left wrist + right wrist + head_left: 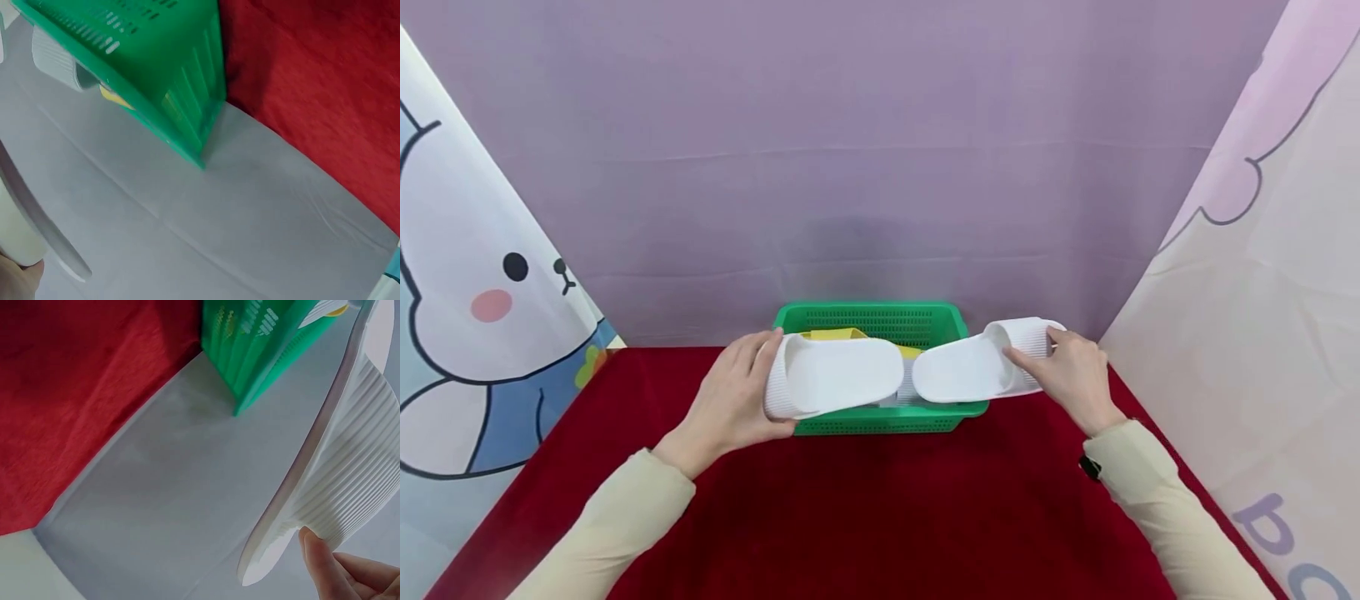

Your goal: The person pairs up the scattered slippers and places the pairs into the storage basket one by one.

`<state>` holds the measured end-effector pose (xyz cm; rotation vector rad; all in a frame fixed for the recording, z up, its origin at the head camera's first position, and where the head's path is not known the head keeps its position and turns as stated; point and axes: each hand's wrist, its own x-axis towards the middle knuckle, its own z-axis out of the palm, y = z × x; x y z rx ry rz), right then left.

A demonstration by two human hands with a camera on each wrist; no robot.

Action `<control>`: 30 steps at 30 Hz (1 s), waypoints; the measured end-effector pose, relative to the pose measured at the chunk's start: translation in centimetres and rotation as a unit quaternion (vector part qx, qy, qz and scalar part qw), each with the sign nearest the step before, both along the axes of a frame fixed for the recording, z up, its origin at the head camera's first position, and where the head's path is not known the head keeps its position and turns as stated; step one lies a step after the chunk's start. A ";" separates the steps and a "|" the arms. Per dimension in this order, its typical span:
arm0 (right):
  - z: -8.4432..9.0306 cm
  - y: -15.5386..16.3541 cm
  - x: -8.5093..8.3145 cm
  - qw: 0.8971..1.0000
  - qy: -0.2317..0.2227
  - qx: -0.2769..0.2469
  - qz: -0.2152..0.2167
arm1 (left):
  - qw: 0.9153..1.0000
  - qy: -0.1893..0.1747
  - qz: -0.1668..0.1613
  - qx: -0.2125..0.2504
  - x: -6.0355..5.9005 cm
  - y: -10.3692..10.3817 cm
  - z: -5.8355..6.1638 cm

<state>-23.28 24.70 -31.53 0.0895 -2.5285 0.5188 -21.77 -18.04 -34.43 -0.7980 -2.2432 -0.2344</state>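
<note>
Over the red tablecloth, left to right: my left hand grasps the ribbed strap end of the left white slipper, fingers curled round it, thumb on the near edge. That slipper lies roughly level across the left half of the green basket, its far end near the basket's middle. Yellow item sits inside the basket, mostly hidden behind the slipper; can't tell what it is. The slippers' inner ends meet, or nearly meet, over the basket centre. Right white slipper spans the basket's right half, tilted, strap end raised past the right rim. My right hand grips that strap, fingers wrapped over the ribbed band; right wrist view shows a fingertip pressed on its underside edge. Left wrist view shows only a basket corner against the grey-purple backdrop.
</note>
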 end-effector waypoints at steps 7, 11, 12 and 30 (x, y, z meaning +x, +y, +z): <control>-0.2 -1.9 -0.1 1.000 0.003 -0.003 0.014 | 1.000 -0.008 0.007 -0.014 0.1 1.7 -0.5; -0.4 -2.9 0.0 1.000 0.001 -0.006 0.023 | 1.000 -0.010 0.011 -0.021 0.2 2.5 -0.6; -0.4 -3.1 0.0 1.000 0.002 -0.007 0.025 | 1.000 -0.010 0.011 -0.023 0.2 2.7 -0.6; -0.4 -6.6 0.2 0.999 0.006 -0.007 0.049 | 1.000 0.017 0.020 -0.017 -0.2 4.8 -0.9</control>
